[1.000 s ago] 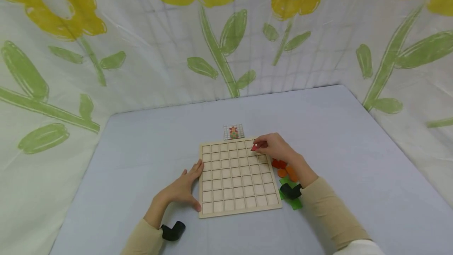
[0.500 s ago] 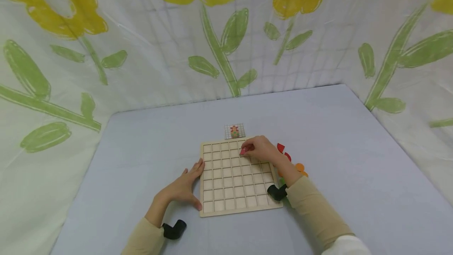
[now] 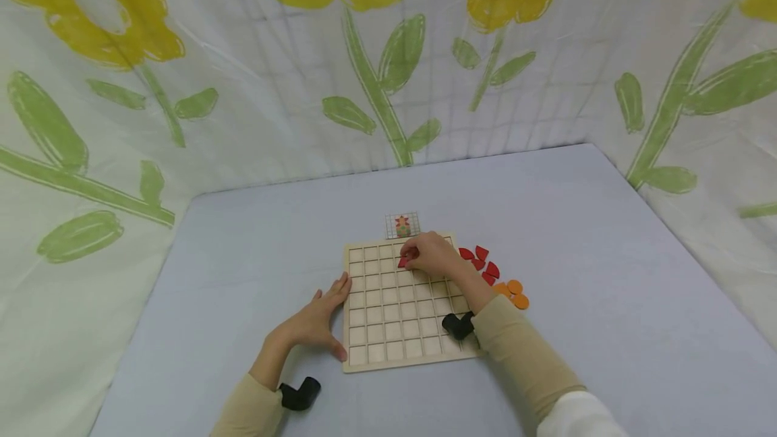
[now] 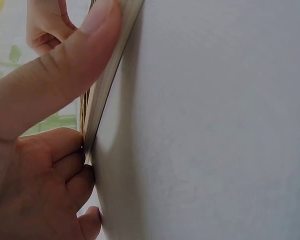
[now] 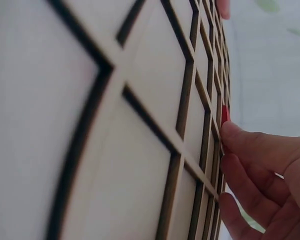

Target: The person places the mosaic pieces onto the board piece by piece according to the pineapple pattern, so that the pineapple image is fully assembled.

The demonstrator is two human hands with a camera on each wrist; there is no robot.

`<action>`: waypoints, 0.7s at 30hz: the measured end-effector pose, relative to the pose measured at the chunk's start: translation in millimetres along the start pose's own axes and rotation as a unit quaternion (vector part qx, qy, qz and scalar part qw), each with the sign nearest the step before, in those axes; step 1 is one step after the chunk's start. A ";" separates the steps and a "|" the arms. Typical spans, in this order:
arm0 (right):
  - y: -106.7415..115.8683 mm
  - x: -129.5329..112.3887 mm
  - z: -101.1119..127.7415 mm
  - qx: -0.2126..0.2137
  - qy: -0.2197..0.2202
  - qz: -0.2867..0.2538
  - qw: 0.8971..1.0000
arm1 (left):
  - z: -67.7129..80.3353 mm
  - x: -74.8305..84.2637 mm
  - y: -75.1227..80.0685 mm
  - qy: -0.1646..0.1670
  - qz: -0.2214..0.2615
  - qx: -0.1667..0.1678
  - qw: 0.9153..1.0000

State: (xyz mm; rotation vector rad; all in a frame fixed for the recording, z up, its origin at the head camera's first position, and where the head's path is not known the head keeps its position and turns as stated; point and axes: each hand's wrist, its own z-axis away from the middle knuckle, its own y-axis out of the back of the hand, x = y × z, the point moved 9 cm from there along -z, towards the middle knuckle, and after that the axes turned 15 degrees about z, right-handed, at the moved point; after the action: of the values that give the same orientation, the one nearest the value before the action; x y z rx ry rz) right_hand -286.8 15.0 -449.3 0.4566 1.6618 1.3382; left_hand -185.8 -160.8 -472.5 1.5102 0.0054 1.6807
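**Red piece over upper grid cells**

The right hand (image 3: 432, 258) pinches a small red piece (image 3: 403, 262) at its fingertips, grip closed on it, just above the wooden grid board (image 3: 405, 348), second row from the far edge (exact cell unclear). The piece is flat and wedge-like. The left hand (image 3: 315, 321), fingers straight, presses the board's left edge on the surface (image 3: 583, 235). Spare red pieces (image 3: 479, 259) lie right of the board.

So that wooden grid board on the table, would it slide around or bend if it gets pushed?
The wooden grid board looks thin, flat and rigid, so it probably won't bend. It lies on a smooth table and would likely slide; the left hand presses against its edge. It probably feels light.
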 end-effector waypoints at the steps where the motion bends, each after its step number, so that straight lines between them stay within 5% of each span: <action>1: -0.9 0.0 -0.9 -0.004 -0.004 0.002 1.000 | 0.0 0.0 -0.1 0.000 0.001 0.000 1.000; 21: -1.1 -7.2 1.5 -0.060 -0.012 -0.035 0.998 | 0.0 0.7 0.4 -0.010 0.001 -0.001 1.000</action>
State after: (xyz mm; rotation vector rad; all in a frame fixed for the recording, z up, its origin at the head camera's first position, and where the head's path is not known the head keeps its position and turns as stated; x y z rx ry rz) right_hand -281.7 10.0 -447.3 0.3395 1.5537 1.3655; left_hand -185.9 -160.6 -471.8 1.5264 -0.0094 1.6669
